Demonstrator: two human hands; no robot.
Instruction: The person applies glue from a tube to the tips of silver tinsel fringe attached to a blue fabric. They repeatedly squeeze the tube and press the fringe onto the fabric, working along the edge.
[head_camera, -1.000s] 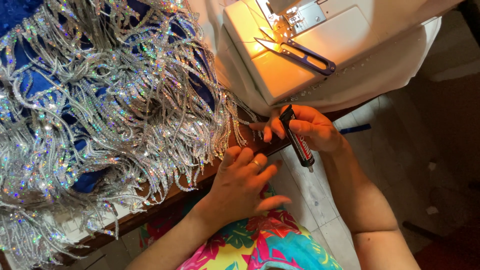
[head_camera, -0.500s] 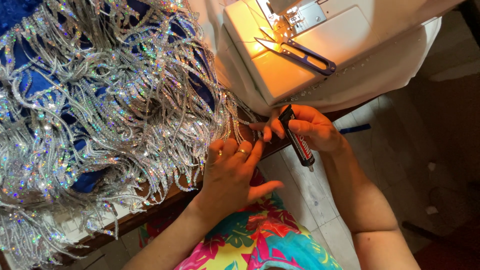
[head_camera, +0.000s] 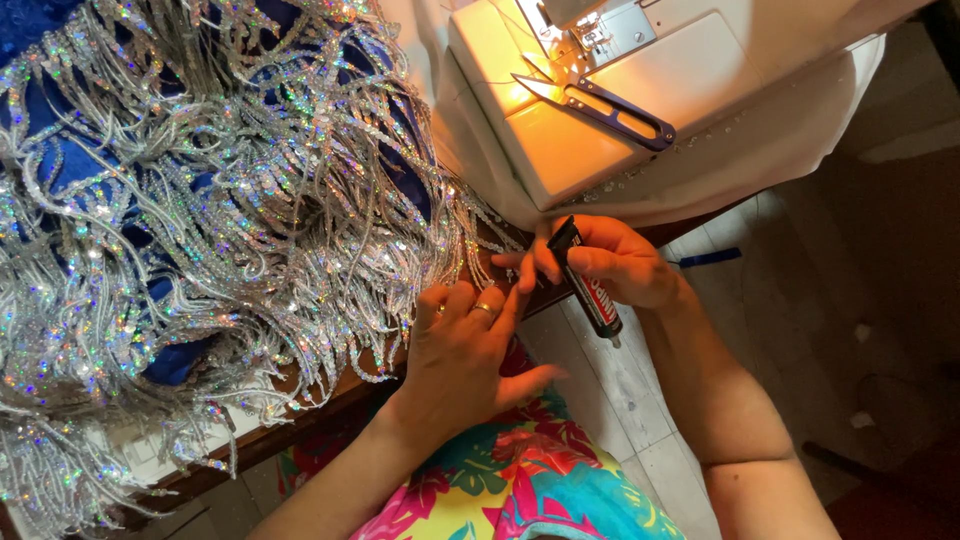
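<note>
At the edge of the brown table, near the middle of the view, two hands work close together. The right hand is closed around a black tube with a red band, like a lighter or a glue stick. The tube is tilted, with its top toward 11 o'clock and its bottom toward 5 o'clock. The left hand sits at about 7 o'clock from the right hand. Its fingers are stretched out and it holds nothing that I can see. Its fingertips touch the shiny silver fringe where the strands hang over the table edge, and one finger wears a ring. The two hands almost meet at a thin strand of the fringe, but I cannot tell who pinches it. The fringe is sewn on blue cloth and fills the view from 8 o'clock to 12 o'clock. At 1 o'clock stands a white sewing machine with a warm light on it. Small dark snips lie flat on top of it. At 6 o'clock is the person's bright flowered clothing. A blue pen lies on the floor at 3 o'clock from the right hand.
</note>
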